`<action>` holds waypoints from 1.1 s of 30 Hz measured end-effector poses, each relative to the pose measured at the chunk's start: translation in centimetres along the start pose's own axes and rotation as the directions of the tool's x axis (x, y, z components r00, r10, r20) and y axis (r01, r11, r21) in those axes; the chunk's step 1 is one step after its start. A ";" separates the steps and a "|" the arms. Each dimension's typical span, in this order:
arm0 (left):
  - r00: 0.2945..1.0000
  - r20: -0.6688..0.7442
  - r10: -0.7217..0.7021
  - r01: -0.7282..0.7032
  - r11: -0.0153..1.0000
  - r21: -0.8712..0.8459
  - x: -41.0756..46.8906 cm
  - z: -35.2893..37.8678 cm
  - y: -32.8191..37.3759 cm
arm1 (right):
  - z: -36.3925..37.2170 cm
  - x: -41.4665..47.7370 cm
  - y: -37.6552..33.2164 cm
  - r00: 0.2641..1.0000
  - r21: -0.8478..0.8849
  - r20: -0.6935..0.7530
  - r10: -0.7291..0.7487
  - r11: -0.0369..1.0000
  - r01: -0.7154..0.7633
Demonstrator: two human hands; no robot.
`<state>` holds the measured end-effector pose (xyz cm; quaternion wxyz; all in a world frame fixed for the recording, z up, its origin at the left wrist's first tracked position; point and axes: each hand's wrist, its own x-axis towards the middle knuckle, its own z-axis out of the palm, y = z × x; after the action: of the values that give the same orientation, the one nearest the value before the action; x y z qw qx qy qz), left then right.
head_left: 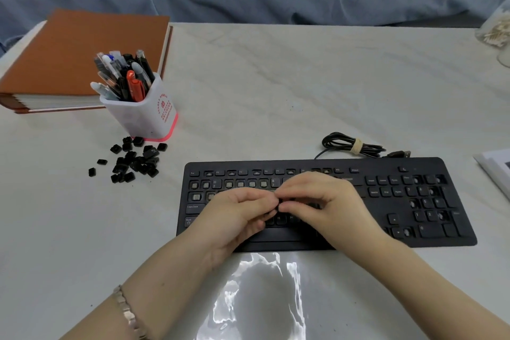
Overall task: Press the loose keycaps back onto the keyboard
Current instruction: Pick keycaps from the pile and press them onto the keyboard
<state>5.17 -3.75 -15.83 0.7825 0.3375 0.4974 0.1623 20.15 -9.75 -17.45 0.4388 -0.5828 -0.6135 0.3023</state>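
A black keyboard [430,229] lies on the white table, with many bare key sockets in its upper rows and number pad. Both hands hover over its middle letter rows. My left hand [234,218] and my right hand [323,201] meet fingertip to fingertip, and a small black keycap [279,205] is pinched between them; it is mostly hidden by the fingers. A heap of several loose black keycaps [132,160] lies on the table to the left of the keyboard, in front of the pen cup.
A white pen cup [143,116] full of pens stands behind the keycap heap, with a brown binder [69,58] behind it. The keyboard's coiled cable [350,143] lies behind the keyboard. Papers [496,171] lie at the right edge, a glass jar [496,30] at the far right.
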 end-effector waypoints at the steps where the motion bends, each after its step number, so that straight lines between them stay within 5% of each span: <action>1: 1.000 0.007 0.005 -0.005 1.000 0.021 0.0 0.1 0.0 | -0.1 0.0 0.0 1.000 -0.020 0.002 -0.003 1.000 0.003; 10: 0.999 -0.007 -0.037 0.037 0.999 0.009 0.0 1.3 -0.8 | -1.6 -1.3 -0.1 0.997 -0.056 0.046 0.065 0.996 -0.063; 19: 0.971 -0.186 0.153 -0.145 0.988 0.059 0.0 -0.1 -1.3 | -4.4 -0.9 3.0 0.916 -0.016 -0.210 0.341 0.936 -0.352; 25: 0.947 -0.188 0.261 -0.207 0.942 0.264 -0.2 -1.2 -1.7 | -5.1 1.3 3.9 0.884 -0.237 -0.295 0.364 0.868 -0.436; 33: 0.934 -0.186 0.306 -0.241 0.920 0.308 -0.6 -1.6 -2.2 | -4.2 3.3 4.9 0.915 -0.317 -0.175 0.363 0.859 -0.402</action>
<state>3.31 -5.10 -17.32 0.6331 0.4902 0.5503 0.2367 26.35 -6.38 -19.37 0.2936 -0.7766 -0.5039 0.2384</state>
